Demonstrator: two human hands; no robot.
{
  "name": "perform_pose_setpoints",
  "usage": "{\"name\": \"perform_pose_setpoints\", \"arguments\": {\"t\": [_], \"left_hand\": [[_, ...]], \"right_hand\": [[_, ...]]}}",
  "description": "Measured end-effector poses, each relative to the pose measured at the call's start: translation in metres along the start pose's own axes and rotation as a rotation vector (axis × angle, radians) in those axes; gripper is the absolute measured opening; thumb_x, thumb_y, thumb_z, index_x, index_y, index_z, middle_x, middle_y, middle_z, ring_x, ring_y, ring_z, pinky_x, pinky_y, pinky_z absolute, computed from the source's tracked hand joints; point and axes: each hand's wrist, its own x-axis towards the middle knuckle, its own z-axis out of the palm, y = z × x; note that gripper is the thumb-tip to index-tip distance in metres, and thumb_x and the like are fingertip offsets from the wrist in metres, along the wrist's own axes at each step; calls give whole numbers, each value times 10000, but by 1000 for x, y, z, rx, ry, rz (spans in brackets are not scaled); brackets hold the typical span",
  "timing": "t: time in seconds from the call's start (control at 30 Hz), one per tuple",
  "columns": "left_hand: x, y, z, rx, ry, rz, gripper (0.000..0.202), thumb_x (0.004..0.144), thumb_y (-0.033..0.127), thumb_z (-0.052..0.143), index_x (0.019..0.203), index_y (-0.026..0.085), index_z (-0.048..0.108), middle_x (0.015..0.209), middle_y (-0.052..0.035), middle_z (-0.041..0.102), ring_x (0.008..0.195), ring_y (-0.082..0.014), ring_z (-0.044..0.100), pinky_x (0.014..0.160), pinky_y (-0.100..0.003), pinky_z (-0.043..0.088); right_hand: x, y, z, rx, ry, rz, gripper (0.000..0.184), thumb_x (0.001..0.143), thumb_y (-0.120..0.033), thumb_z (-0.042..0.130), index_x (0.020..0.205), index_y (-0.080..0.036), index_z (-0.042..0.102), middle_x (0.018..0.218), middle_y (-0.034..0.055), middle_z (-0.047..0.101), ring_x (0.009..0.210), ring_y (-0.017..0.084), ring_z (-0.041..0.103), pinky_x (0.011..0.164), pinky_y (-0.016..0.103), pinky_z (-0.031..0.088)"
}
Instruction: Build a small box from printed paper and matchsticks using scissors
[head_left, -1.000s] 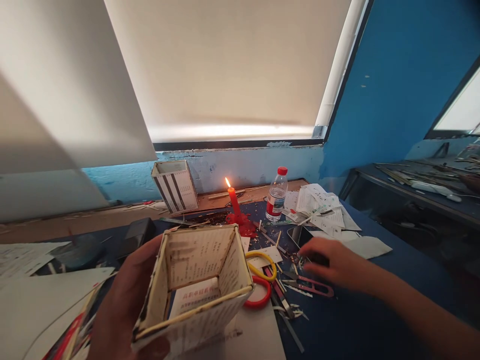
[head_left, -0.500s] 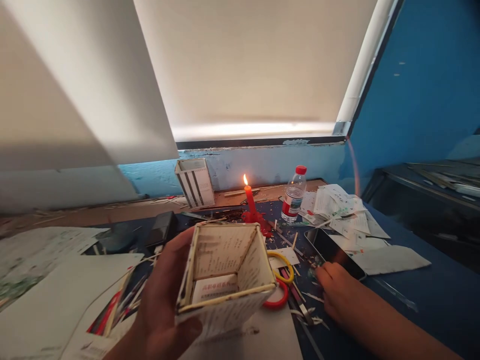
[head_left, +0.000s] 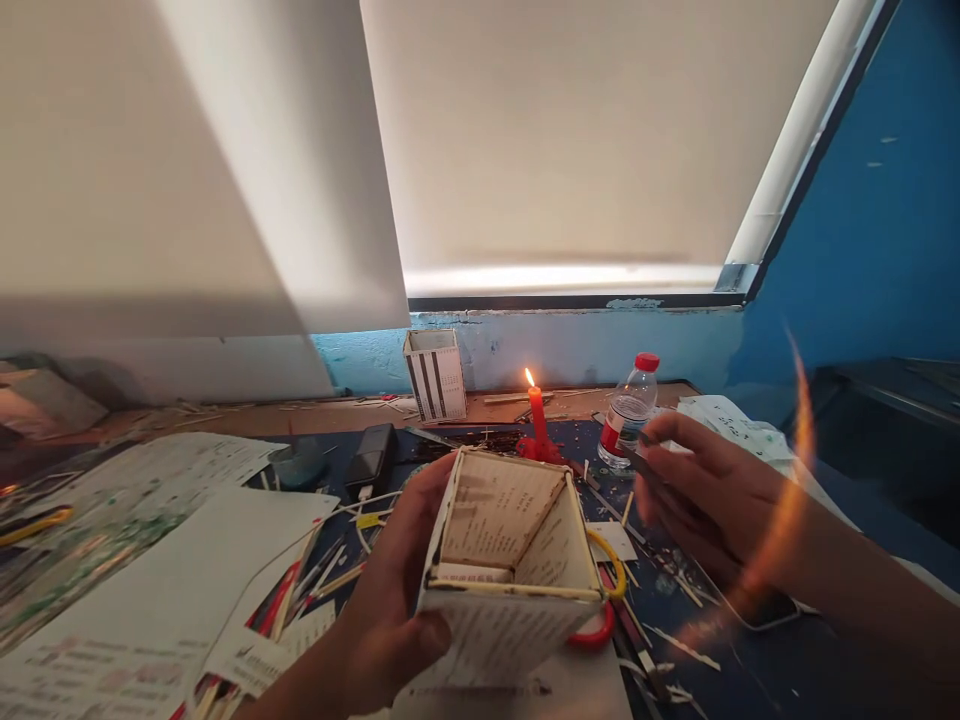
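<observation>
My left hand (head_left: 390, 600) grips an open-topped box (head_left: 517, 640) of printed card by its left side, the thumb on the near wall and the fingers behind. Thin pale sticks edge its rim, and the inside faces me. To the right, my right hand (head_left: 705, 490) is closed on a thin dark strip (head_left: 641, 462); what kind of tool it is I cannot make out. Beyond the box a lit red candle (head_left: 536, 415) stands in spilled red wax. Scissors with yellow and red handles (head_left: 616, 565) lie partly hidden behind the box's right side.
A water bottle (head_left: 630, 410) with a red cap stands right of the candle. Against the wall is a second card box (head_left: 436, 375). A phone (head_left: 769, 608) lies under my right arm. Papers (head_left: 262, 545), a black power bank (head_left: 371, 460) with a white cable and stick scraps cover the table.
My right hand has risen from beside the phone toward the bottle, now with the dark strip in it. The view has swung left; my left hand still holds the box.
</observation>
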Motion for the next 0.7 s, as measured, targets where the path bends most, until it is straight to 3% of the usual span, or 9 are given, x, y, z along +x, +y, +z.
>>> {"name": "perform_pose_setpoints", "arguments": {"t": [0.07, 0.13, 0.2, 0.4, 0.57, 0.7], "left_hand": [[0, 0, 0, -11, 7, -4, 973, 779, 672, 763, 1574, 302, 341, 1592, -158, 438, 1451, -441, 428, 1086, -458, 485], [1, 1, 1, -24, 2, -7, 967, 780, 660, 766, 1573, 298, 347, 1595, -159, 434, 1446, -447, 431, 1085, -473, 486], [1, 2, 1, -48, 0, -2, 965, 778, 650, 770, 1571, 287, 358, 1599, -166, 427, 1439, -456, 437, 1084, -491, 487], [1, 1, -3, -44, 84, -54, 979, 726, 659, 821, 1542, 299, 418, 1626, -151, 406, 1469, -451, 408, 1150, -500, 433], [4, -13, -11, -99, 28, 27, 1041, 680, 554, 877, 1561, 306, 381, 1593, -166, 450, 1443, -476, 444, 1122, -547, 457], [6, -13, -11, -42, 22, 37, 986, 715, 518, 860, 1557, 305, 393, 1587, -165, 459, 1431, -451, 471, 1103, -516, 482]], "right_hand": [[22, -19, 9, 33, -83, -58, 324, 1004, -588, 573, 1070, -292, 686, 714, -2, 660, 523, 134, 542, 444, 251, 414], [40, -34, 19, 67, -253, -148, 300, 1019, -529, 597, 1157, -277, 685, 867, 18, 695, 689, 145, 597, 583, 264, 490], [52, -42, 28, 34, -325, -220, 319, 1010, -490, 637, 1226, -266, 704, 970, 40, 719, 781, 165, 621, 658, 290, 503], [61, -37, 42, -252, -283, -323, 387, 992, -507, 666, 1328, -326, 726, 1056, 34, 727, 897, 195, 658, 736, 307, 503], [67, -31, 41, -263, -337, -348, 385, 999, -516, 655, 1359, -389, 703, 1117, 25, 717, 966, 199, 659, 788, 311, 510], [68, -30, 44, -208, -336, -334, 386, 999, -509, 659, 1361, -386, 706, 1116, 33, 713, 977, 208, 660, 776, 312, 509]]}}
